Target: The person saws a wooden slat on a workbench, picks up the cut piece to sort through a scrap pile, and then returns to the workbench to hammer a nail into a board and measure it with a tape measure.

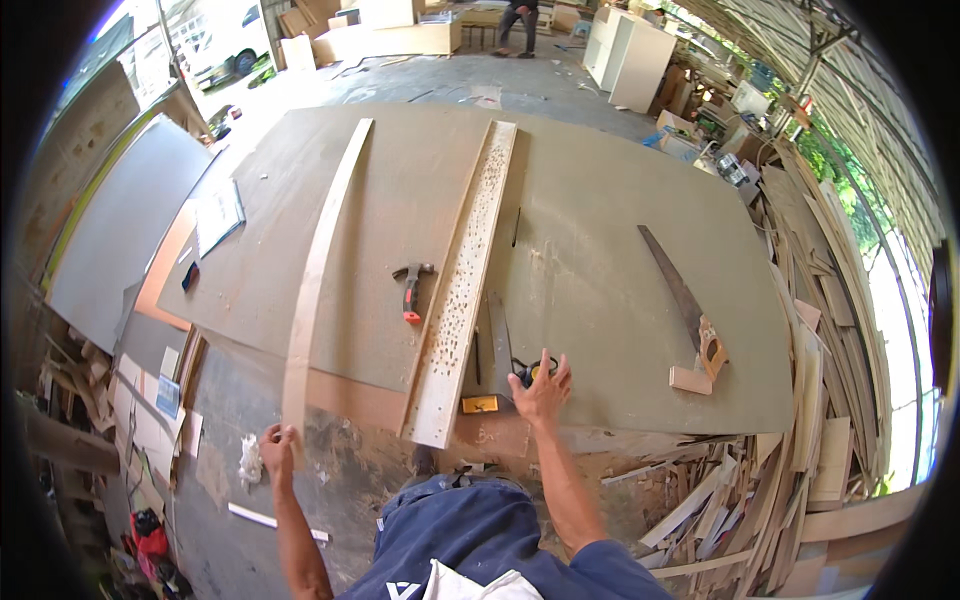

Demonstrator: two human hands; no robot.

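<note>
My left hand (279, 449) is closed round the near end of a long, pale wooden strip (318, 255), which runs away from me across the large worktable board (590, 270). My right hand (543, 394) is open, fingers spread, just over a black and yellow tape measure (521, 374); whether it touches it I cannot tell. Between my hands lies a long board (465, 280) with a speckled, pitted white face. A claw hammer (411, 293) rests left of this board. To its right lie a metal blade or ruler (499, 325), a dark pencil-like stick (477, 357) and a small yellow box (480, 404).
A handsaw (690, 305) lies at the table's right beside a small wood block (690, 380). Scrap wood (700, 510) is piled off the right edge. Sheet panels (130, 235) lean at left. A person (517, 25) stands far back near a white cabinet (628, 60).
</note>
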